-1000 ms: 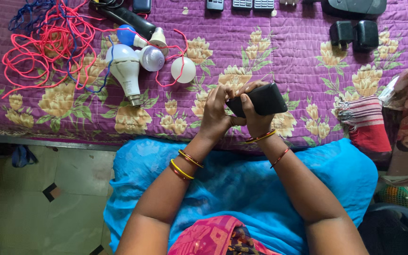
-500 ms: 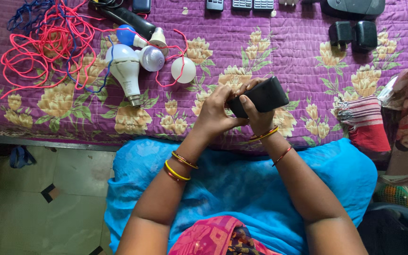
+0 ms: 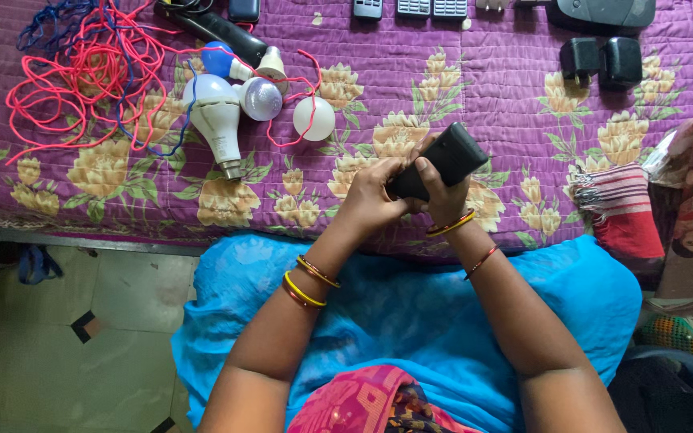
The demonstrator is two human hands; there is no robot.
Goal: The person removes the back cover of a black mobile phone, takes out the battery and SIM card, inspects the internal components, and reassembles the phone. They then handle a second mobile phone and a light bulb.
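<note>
The person sits at the edge of a bed covered with a purple floral bedspread point(image 3: 523, 88), both hands raised just above it and closed around a small black box-shaped device point(image 3: 443, 160), tilted with its far end pointing up and to the right. The left hand point(image 3: 374, 196) wraps the lower end, fingers curled tight against the casing; the right hand point(image 3: 435, 196) grips it from the other side, the thumb pressed flat along the black face. The two hands touch each other around the device, so its lower part is hidden. Bangles in yellow and orange sit on both wrists. No open container shows, and I cannot tell what the device holds. To the left on the spread lies a tangle of red and blue wire point(image 3: 82, 64), its loops running over a cluster of bulbs: a large white LED bulb point(image 3: 214, 120) lying on its side, a blue bulb point(image 3: 220, 60), a silvery round bulb point(image 3: 261, 99) and a white globe bulb point(image 3: 314, 118), all close together. A long black tool handle point(image 3: 218, 32) lies just beyond them. Along the far edge sit several small remotes point(image 3: 415, 8), and to the right two black adapter blocks point(image 3: 601, 61) stand side by side. A striped red cloth point(image 3: 623, 208) rests at the right edge. Nothing lies between the hands and the bulbs.
</note>
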